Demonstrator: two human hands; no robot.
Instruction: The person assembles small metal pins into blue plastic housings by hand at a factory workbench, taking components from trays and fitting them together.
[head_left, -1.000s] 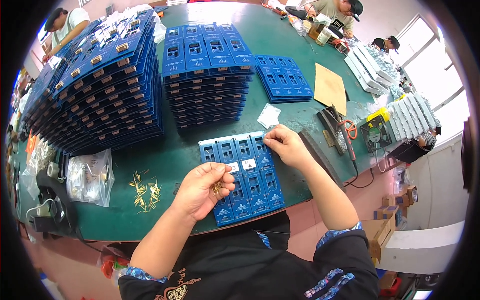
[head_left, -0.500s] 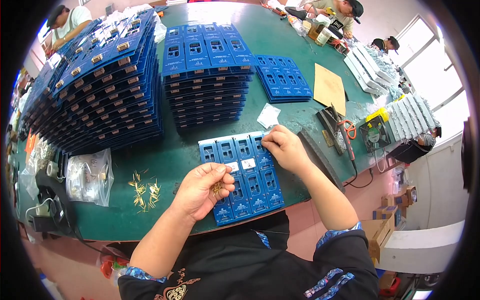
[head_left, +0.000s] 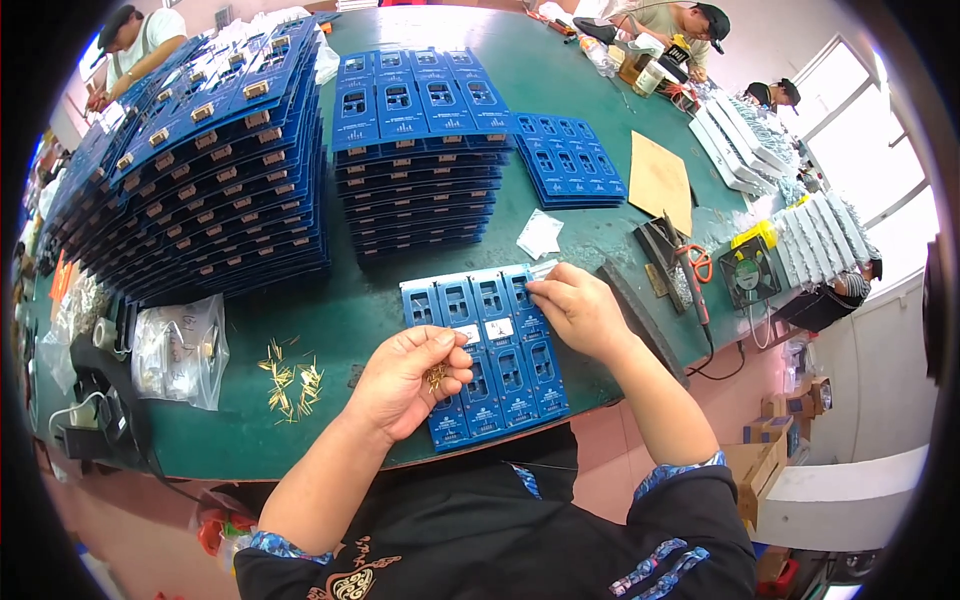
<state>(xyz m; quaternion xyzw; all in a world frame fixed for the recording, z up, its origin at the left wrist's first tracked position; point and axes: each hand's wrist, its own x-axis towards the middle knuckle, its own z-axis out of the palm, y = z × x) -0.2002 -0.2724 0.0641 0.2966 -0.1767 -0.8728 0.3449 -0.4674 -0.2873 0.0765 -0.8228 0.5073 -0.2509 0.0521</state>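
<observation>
A blue circuit board panel [head_left: 515,385], divided into several units with cut-outs, lies in front of me near the table edge. My left hand [head_left: 405,378] is curled over its left side, with a small bunch of brass pins [head_left: 436,376] in the fingers. At the panel's top right corner my right hand [head_left: 582,308] has its fingertips pinched together against the board. What lies between those fingertips is too small to make out. White labels [head_left: 499,328] show on the middle units. More loose brass pins [head_left: 290,382] are scattered on the table to the left.
Tall stacks of blue boards [head_left: 415,150] stand at the back left. A lower stack [head_left: 570,160], a tan sheet [head_left: 660,185], a soldering iron [head_left: 700,290] and a small fan [head_left: 752,272] are to the right. A clear plastic bag [head_left: 180,350] lies left. Other people work around the table.
My right hand has shifted slightly down and to the right at the panel's top right corner. The left hand keeps its place with the pins.
</observation>
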